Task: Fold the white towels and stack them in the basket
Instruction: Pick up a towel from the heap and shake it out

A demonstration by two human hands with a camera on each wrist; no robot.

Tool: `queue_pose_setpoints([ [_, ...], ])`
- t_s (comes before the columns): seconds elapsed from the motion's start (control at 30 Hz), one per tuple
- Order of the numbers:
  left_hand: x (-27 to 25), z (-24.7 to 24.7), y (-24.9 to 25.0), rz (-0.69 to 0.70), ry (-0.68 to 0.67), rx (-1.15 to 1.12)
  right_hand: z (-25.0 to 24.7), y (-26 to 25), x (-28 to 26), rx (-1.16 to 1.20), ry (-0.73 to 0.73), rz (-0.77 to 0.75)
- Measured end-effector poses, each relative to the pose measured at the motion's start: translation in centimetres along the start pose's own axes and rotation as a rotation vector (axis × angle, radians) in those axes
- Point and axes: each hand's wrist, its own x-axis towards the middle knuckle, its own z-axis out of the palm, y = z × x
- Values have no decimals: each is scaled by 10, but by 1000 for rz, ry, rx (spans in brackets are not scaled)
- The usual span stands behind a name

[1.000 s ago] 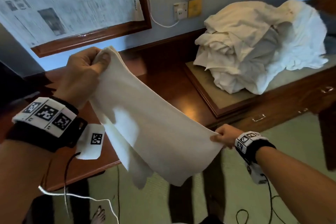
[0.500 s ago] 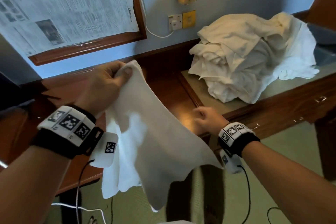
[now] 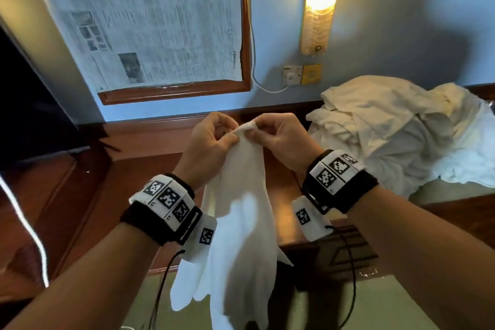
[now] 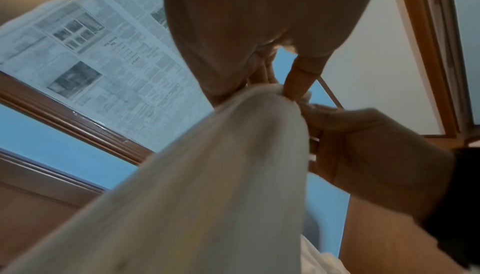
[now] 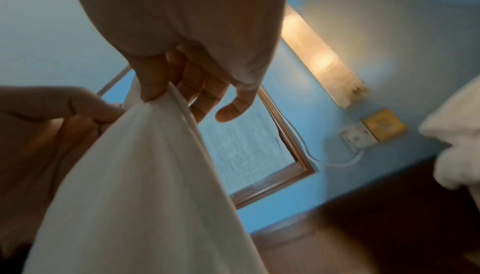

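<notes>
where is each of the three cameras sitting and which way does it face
Head: worn on the head, looking forward and down at the left hand and right hand pinching the towel; both forearms show.
Left wrist: under the left hand, looking up along it at its grip on the towel.
Right wrist: under the right hand, looking up along the towel.
All three share the towel's pinched top and the newspaper.

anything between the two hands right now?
Only the gathered top edge of the white towel; left hand and right hand both pinch it, nearly touching. Head view shows it; both wrist views agree.
</notes>
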Motion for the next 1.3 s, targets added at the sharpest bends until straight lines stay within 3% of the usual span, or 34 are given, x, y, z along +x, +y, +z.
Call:
queue_pose_setpoints([
  [0.13,-9,-5,-7,67,82,6,-3,-24,28,-148,72,-155],
  [0.23,-17,-5,-27,32,145,55,-8,-35,46,-315,90,-256],
  [0.53,-29,18,-62,-13,267,70,-26,-41,65,-320,182,-327],
  [0.63,-29,25,-82,-32,144,203,-34,-38,71,-299,236,-343],
  [0.77,-39,34,-117,-239,-128,396,-43,-32,71,-306,313,-325],
  [0.87,-40,25,-135,-327,-79,367,-49,-21,65,-345,320,-254],
  [1.0,-21,8,-131,-259,41,316,-49,-11,50,-382,157,-105],
  [1.13,3,3,-104,-166,37,353,-19,5,28,-581,-316,35],
  [1.2,8,4,-90,-111,10,329,2,21,14,-628,-477,109],
  [1.3,5,5,-74,-7,-42,270,20,47,1,-629,-543,35],
])
